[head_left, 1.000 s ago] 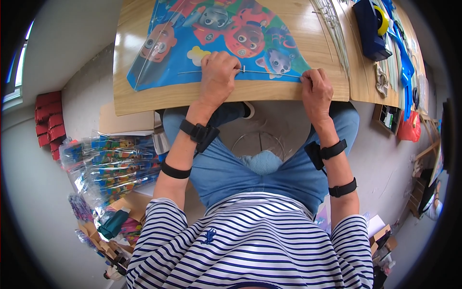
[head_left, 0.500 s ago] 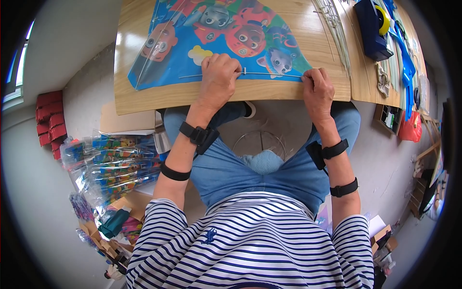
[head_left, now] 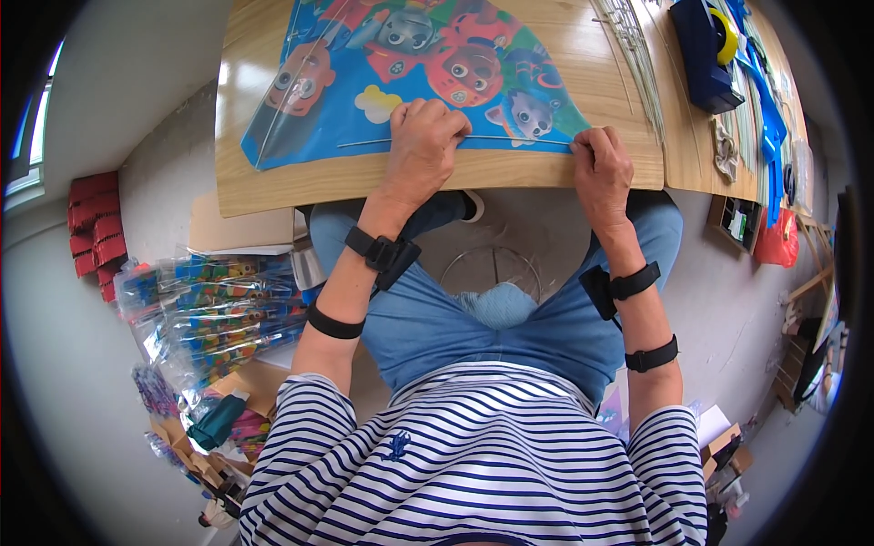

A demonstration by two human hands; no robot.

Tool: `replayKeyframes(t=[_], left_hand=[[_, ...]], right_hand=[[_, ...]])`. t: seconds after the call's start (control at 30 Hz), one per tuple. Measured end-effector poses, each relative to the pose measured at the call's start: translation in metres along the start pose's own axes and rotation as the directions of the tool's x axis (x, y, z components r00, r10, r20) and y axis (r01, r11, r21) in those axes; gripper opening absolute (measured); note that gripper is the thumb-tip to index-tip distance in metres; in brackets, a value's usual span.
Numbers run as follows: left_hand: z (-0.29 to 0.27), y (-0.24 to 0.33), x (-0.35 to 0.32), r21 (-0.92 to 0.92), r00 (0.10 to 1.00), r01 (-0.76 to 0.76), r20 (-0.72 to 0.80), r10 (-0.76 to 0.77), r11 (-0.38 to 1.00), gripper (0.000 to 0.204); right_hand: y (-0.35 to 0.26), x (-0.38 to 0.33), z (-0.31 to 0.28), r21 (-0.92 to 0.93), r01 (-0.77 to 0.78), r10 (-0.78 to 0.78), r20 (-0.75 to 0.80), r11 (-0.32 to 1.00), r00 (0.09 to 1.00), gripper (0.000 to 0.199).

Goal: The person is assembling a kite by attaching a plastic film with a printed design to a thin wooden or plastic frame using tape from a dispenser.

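Observation:
A glossy blue kite sail (head_left: 341,123) printed with cartoon animal and child figures lies flat on the wooden table. Along its near edge runs a thin pale rod (head_left: 519,139). My left hand (head_left: 423,150) is closed at the middle of this rod, fingertips pressed together over it; whatever small part they cover is hidden. At the sail's near right corner, my right hand (head_left: 603,173) is closed in a pinch at the rod's right end. Another rod (head_left: 278,96) lies along the sail's left side.
Loose thin rods (head_left: 637,64) are bundled at the table's right. Beyond them stand a dark blue tape dispenser (head_left: 706,59) with yellow tape and some blue ribbon (head_left: 772,136). Packaged printed kites (head_left: 214,309) are piled low at the left, and a red bag (head_left: 777,241) hangs at right.
My left hand has slid slightly right along the rod and now covers the small white piece seen there before. My right hand stays at the corner.

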State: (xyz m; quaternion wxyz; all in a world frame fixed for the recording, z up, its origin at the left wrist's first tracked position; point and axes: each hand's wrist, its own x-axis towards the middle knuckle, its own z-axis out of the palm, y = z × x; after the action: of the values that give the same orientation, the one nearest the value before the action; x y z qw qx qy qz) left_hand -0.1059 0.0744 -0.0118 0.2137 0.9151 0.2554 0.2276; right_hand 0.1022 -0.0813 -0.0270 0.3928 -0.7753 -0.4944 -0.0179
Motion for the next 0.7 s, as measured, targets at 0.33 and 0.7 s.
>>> replayKeyframes(t=[0.33, 0.7], left_hand=[[-0.0011, 0.0025, 0.0042, 0.098, 0.996, -0.087, 0.012, 0.086, 0.991, 0.008], [-0.0047, 0.0017, 0.0003, 0.053, 0.998, -0.062, 0.008, 0.062, 0.997, 0.006]], right_hand=[[0.0031, 0.0004, -0.0009, -0.006, 0.005, -0.005, -0.006, 1.0, 1.0, 0.008], [0.0048, -0.0017, -0.0002, -0.001, -0.009, 0.009, 0.006, 1.0, 1.0, 0.008]])
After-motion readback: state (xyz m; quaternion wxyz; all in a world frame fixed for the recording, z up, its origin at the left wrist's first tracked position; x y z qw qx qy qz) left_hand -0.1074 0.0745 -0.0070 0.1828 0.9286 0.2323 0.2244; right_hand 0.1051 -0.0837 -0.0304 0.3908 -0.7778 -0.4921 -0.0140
